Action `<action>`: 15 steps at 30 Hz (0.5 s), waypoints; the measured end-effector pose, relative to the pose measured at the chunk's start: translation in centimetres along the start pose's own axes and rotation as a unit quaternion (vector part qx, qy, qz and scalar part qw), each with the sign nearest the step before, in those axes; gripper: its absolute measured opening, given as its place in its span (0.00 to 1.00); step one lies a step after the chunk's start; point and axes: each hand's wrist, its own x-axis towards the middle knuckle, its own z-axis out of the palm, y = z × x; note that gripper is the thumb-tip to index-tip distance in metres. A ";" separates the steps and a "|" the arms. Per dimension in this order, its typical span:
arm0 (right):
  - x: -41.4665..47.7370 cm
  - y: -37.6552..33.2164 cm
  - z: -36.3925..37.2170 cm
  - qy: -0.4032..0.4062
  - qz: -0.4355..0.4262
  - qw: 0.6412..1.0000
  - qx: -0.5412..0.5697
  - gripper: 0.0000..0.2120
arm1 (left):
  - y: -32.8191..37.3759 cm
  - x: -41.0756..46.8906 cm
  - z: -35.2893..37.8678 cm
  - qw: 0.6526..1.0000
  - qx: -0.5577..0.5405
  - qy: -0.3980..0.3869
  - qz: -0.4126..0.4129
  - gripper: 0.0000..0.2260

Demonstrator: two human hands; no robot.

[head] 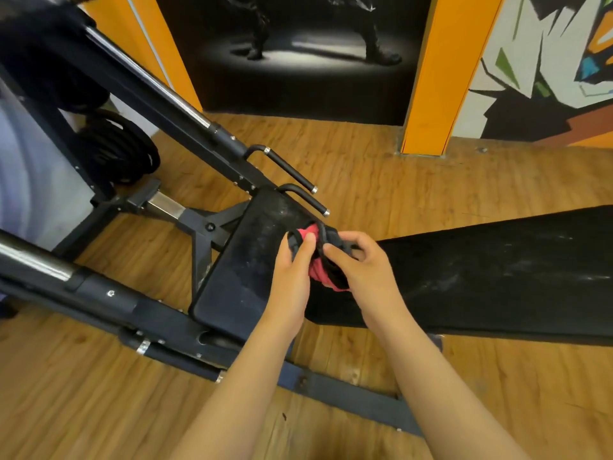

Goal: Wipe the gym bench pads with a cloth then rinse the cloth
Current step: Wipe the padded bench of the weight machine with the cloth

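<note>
Bare arms (pixel 265 376) come up from the bottom, and both hands meet over the bench. The left hand (pixel 292 270) is curled round the cloth (pixel 317 275), with its thumb pressed on top. The right hand (pixel 361 270) pinches the cloth's dark edge between thumb and fingers. So neither hand is wide; both are closed on the same thing. The cloth is red and black and is all bunched up. It is held just above the spot where the small pad (pixel 245 267) meets the long pad (pixel 497 273), near the small pad's far right corner. I cannot tell if it touches a pad there. The small pad has pale, dusty marks near its far edge. The long pad has pale smears on its right half too. So I think the wiping is not done, and may have only just begun. It looks like the hands are folding the cloth or getting it ready to rub. Both pads need a good wipe from one end to the other. After that the cloth has to be washed in water, and no tap or sink shows anywhere. A dark metal frame (pixel 185 127) runs along the left side of the bench. Round black weights (pixel 116 151) sit behind it, close to the left edge. Under it all is a brown wood floor (pixel 398 187), and an orange post (pixel 431 78) stands at the back.
</note>
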 end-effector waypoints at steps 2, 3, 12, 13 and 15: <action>1.2 3.7 -0.2 0.003 0.012 1.000 0.008 0.07 | -3.6 1.0 -1.0 1.000 -0.002 0.000 -0.007 0.12; 1.9 5.6 -0.2 0.000 0.017 1.000 0.008 0.07 | -5.5 1.5 -1.6 1.000 -0.004 0.000 -0.008 0.12; 6.3 23.1 -0.2 0.006 0.046 0.998 0.040 0.06 | -20.9 5.4 -6.8 0.998 -0.039 -0.018 -0.051 0.13; 6.8 24.9 -0.1 0.003 0.051 0.998 0.038 0.06 | -22.6 5.9 -7.4 0.998 -0.039 -0.019 -0.052 0.13; 7.8 28.4 0.1 -0.005 0.055 0.998 0.028 0.06 | -26.0 6.4 -8.5 0.998 -0.031 -0.018 -0.050 0.13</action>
